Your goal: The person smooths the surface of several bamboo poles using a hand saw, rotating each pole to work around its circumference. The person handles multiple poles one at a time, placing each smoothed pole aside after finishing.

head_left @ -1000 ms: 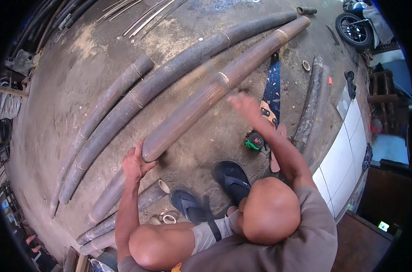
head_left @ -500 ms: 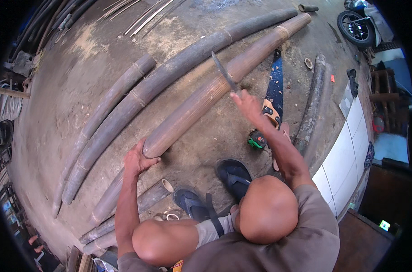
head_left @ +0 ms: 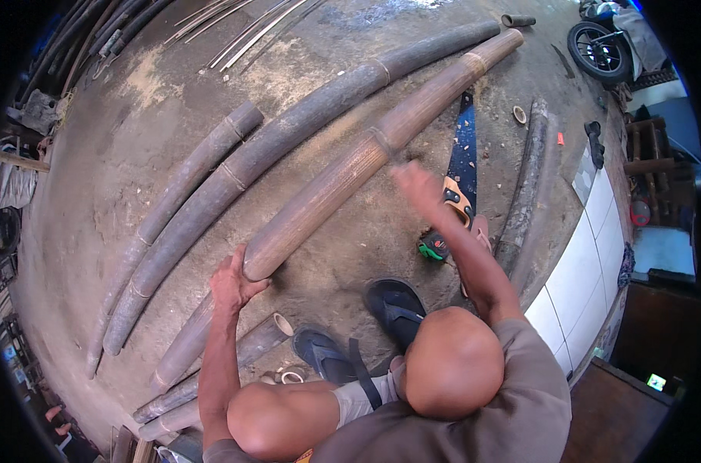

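A long brown bamboo pole [head_left: 350, 174] lies slanted across the dirt floor. My left hand [head_left: 231, 282] grips its near cut end. My right hand [head_left: 416, 185] is raised just right of the pole's middle, next to a node, and is blurred by motion; whether it holds anything cannot be made out. A handsaw [head_left: 465, 143] with a blue blade and orange handle lies on the ground beyond the right hand. A green tape measure [head_left: 433, 247] sits under my right forearm. I squat in dark flip-flops [head_left: 397, 309].
Two greyer bamboo poles [head_left: 235, 170] lie parallel to the left. Short cut pieces [head_left: 262, 339] and rings [head_left: 292, 376] lie by my left knee. Another pole [head_left: 524, 185] runs along a white tiled wall [head_left: 590, 255] at right. A motorcycle wheel [head_left: 597, 50] stands at top right.
Half a second ago my right hand held a thin dark blade up over the pole. The hand has since swung down and toward me. My left hand stays on the pole's end.
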The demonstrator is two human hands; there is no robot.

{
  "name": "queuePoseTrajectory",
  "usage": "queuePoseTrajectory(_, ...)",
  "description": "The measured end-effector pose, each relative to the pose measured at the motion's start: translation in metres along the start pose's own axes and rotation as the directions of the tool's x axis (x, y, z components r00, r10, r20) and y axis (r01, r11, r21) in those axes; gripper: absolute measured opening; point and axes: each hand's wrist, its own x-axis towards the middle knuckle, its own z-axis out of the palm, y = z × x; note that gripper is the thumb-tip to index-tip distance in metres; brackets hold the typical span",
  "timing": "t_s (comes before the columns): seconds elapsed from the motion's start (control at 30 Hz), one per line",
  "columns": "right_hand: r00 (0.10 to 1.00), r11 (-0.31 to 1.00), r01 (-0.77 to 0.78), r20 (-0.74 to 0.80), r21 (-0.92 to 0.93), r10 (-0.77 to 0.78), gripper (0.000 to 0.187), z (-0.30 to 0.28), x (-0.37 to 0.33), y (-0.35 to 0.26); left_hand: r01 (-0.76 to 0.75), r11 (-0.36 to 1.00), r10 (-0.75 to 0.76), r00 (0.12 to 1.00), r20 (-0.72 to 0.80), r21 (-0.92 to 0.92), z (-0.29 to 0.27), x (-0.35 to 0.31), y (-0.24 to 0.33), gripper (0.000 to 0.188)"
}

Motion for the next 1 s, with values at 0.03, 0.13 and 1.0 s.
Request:
queuePoseTrajectory(0.03,0.977,0.97,-0.19,-0.066,0.152,0.202,0.052,-0.002,0.014,0.054,-0.03,0.999,0.03,0.999,0.013,-0.031,0.004,0.008,0.012,0.109)
queuePoseTrajectory(0.13,0.993,0.993,-0.117,0.015,0.007,0.117,0.055,0.024,0.011,0.072,-0.033,0.996,0.037,0.998,0.055,-0.083,0.005,0.018,0.011,0.11)
queuePoseTrajectory(1.0,0.978,0.977,-0.158,0.161,0.146,0.134,0.062,0.015,0.002,-0.026,-0.075,0.991,0.077,0.997,0.013,-0.113,0.012,0.01,-0.023,0.109)
